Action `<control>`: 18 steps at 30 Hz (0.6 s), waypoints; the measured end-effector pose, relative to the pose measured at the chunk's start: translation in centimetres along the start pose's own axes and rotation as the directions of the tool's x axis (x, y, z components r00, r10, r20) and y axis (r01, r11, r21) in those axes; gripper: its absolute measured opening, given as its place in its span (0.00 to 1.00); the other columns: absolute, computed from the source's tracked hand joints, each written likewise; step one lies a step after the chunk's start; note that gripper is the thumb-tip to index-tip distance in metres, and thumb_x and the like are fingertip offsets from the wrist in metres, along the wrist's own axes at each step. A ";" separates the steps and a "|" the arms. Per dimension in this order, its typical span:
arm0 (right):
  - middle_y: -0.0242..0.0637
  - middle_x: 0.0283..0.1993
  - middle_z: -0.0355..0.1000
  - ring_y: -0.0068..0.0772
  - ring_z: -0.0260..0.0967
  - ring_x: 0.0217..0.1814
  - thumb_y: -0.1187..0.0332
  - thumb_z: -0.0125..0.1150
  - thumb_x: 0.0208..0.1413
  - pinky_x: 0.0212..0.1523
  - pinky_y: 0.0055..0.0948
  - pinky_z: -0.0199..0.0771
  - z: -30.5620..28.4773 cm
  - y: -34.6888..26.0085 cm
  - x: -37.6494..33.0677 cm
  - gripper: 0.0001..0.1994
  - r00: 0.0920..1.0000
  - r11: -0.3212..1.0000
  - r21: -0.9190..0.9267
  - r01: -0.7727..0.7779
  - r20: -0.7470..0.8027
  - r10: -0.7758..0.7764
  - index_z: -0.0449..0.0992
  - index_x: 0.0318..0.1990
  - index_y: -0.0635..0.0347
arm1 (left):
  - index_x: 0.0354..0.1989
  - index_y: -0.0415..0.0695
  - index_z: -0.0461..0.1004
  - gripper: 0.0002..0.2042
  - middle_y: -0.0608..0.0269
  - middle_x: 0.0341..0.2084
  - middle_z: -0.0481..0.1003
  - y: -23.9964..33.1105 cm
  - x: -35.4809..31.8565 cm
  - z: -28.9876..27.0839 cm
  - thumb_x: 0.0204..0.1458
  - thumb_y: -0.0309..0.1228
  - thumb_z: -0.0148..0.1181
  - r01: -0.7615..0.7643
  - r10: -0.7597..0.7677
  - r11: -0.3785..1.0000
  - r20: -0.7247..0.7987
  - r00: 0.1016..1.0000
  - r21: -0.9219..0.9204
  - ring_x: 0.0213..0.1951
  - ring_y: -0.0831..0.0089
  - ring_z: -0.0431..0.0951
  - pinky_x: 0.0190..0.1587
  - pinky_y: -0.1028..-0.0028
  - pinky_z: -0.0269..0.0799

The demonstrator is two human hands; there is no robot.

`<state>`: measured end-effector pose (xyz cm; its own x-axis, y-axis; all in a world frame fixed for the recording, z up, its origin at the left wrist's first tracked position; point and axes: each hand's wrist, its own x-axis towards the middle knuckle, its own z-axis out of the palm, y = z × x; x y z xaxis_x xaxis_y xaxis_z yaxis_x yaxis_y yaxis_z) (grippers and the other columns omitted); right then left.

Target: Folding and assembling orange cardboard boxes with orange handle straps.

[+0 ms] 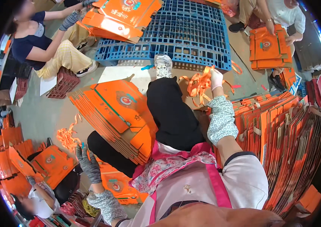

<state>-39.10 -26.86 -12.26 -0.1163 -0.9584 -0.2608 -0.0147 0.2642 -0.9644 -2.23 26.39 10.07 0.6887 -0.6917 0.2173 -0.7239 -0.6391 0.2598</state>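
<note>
The right hand (216, 78), at 12 o'clock, grips orange ribbons (199, 85) lying on the floor beyond the knee. The left hand (88, 162), at 8 o'clock, hangs open near the boxes (117, 113) on the lap.

A packaging workshop floor; stacks of flat orange cardboard boxes (117, 113) lie all around; a blue plastic pallet (190, 34) sits on bare concrete; seated workers (47, 45) fold cartons beside loose orange ribbon handles (198, 85).

Bright, even light; soft focus, strong fisheye edge bending.
</note>
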 end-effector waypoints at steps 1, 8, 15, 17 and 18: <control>0.32 0.30 0.71 0.23 0.67 0.31 0.71 0.56 0.50 0.31 0.23 0.66 -0.2 -0.3 0.3 0.11 1.000 0.996 0.083 0.016 0.020 -0.018 0.75 0.38 0.69 | 0.51 0.41 0.67 0.19 0.51 0.58 0.58 0.0 0.1 0.1 0.48 0.19 0.53 -0.019 0.019 1.000 -0.015 1.000 -0.019 0.60 0.58 0.58 0.60 0.66 0.56; 0.27 0.26 0.68 0.15 0.58 0.25 0.73 0.52 0.52 0.26 0.19 0.59 0.0 -5.6 -2.4 0.08 0.981 0.973 -0.128 0.193 0.036 -0.190 0.74 0.34 0.69 | 0.48 0.39 0.69 0.16 0.49 0.57 0.59 1.8 1.2 0.4 0.48 0.20 0.52 -0.063 0.059 0.989 -0.037 0.998 -0.130 0.59 0.57 0.59 0.59 0.66 0.58; 0.45 0.32 0.75 0.43 0.73 0.36 0.62 0.53 0.51 0.36 0.35 0.70 -0.5 -10.6 -5.4 0.12 0.866 0.487 -0.803 0.343 0.069 -0.496 0.77 0.39 0.56 | 0.46 0.40 0.70 0.14 0.48 0.56 0.61 3.7 3.0 0.6 0.49 0.25 0.52 -0.155 0.155 0.988 0.000 0.988 -0.002 0.56 0.53 0.62 0.56 0.64 0.61; 0.44 0.32 0.73 0.48 0.71 0.37 0.59 0.50 0.51 0.37 0.41 0.70 -0.4 -12.0 -6.3 0.11 0.902 0.294 -0.917 0.268 0.131 -0.411 0.76 0.32 0.51 | 0.45 0.40 0.71 0.13 0.48 0.56 0.61 3.9 3.3 0.9 0.49 0.25 0.51 -0.189 0.189 0.982 -0.013 0.982 -0.014 0.55 0.52 0.63 0.55 0.63 0.61; 0.41 0.31 0.74 0.47 0.71 0.35 0.58 0.49 0.51 0.37 0.42 0.70 -0.6 -12.4 -6.3 0.11 0.913 0.167 -0.953 0.252 0.177 -0.368 0.75 0.29 0.52 | 0.45 0.40 0.71 0.13 0.48 0.55 0.61 4.2 3.5 1.1 0.50 0.25 0.51 -0.204 0.204 0.978 -0.010 0.979 -0.030 0.55 0.52 0.64 0.55 0.63 0.61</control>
<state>-38.75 -24.06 1.38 0.0747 -0.9913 0.1084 -0.9785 -0.0939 -0.1837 -2.91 20.90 10.92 0.5268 -0.8043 0.2750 -0.8478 -0.4740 0.2378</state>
